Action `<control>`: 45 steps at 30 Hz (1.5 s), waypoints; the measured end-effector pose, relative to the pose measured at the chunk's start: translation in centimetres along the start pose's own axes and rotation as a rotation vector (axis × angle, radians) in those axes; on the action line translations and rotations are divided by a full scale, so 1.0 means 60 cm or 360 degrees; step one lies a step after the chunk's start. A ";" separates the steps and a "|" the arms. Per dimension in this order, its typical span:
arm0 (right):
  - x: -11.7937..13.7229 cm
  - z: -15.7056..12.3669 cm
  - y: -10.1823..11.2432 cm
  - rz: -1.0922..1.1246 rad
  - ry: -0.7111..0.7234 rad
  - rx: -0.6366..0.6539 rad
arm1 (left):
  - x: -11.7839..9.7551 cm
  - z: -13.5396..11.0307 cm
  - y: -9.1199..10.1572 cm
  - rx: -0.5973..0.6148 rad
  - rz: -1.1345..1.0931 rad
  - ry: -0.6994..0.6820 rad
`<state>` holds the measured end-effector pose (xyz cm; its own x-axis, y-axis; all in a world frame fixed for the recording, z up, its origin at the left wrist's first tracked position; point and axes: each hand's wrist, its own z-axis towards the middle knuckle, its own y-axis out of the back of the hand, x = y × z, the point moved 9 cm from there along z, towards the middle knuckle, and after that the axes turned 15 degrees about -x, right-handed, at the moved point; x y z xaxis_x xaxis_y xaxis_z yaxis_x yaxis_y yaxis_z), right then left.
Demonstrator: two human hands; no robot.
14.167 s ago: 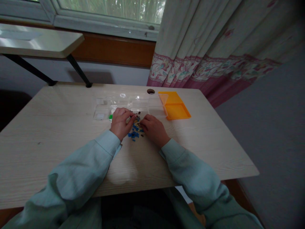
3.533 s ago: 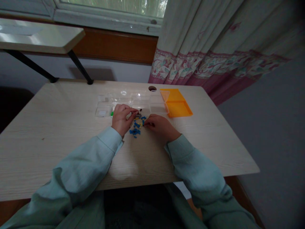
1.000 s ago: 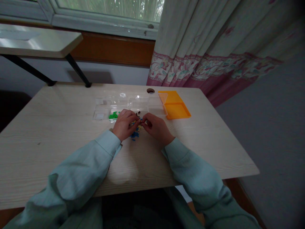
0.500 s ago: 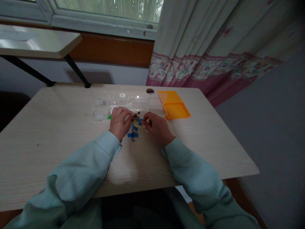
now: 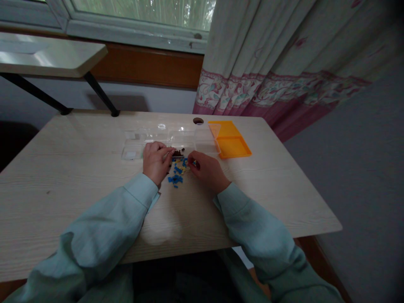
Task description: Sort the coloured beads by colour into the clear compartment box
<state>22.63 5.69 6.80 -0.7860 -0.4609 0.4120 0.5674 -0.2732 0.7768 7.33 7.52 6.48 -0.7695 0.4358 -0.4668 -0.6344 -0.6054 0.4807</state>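
Small blue pieces [image 5: 175,179] and yellow pieces [image 5: 183,168], like tiny building bricks, lie loose on the table between my hands. My left hand [image 5: 155,162] is at the near side of a clear plastic box [image 5: 206,146], thumb and fingertips pinched together beside a heap of dark brown pieces [image 5: 178,153]. What those fingers hold, if anything, is too small to make out. At the right edge of the loose pieces, my right hand [image 5: 208,169] is curled, its thumb and forefinger closed together. Its fingers hide whatever is between them.
An open orange case [image 5: 235,146] lies right of the clear box, partly under its edge. Behind it is a round hole [image 5: 198,120] in the table [image 5: 271,189]. A raised shelf [image 5: 53,54] on black legs stands at the back left. A curtain [image 5: 252,63] hangs behind.
My left hand has shifted slightly left, and a green piece beside it is now covered. More of the brown heap shows. My right hand has moved only a little.
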 end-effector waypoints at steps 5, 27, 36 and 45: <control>-0.002 -0.002 -0.005 0.0004 0.0010 0.0024 | -0.004 0.000 0.004 -0.0022 -0.0011 -0.0008; 0.079 -0.033 -0.050 0.0307 0.0481 0.0221 | -0.004 0.008 0.022 -0.0149 -0.0100 0.0105; 0.059 -0.025 -0.048 0.0177 0.0428 0.0164 | 0.001 0.005 0.017 -0.0136 -0.0137 0.0151; 0.026 -0.012 -0.033 0.0030 0.0292 0.0077 | -0.002 0.006 0.020 -0.0148 -0.0158 0.0131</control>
<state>20.46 4.88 5.55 -0.7149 -0.6131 0.3362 0.5655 -0.2241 0.7937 6.63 6.97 7.38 -0.6923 0.4430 -0.5696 -0.6946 -0.6229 0.3599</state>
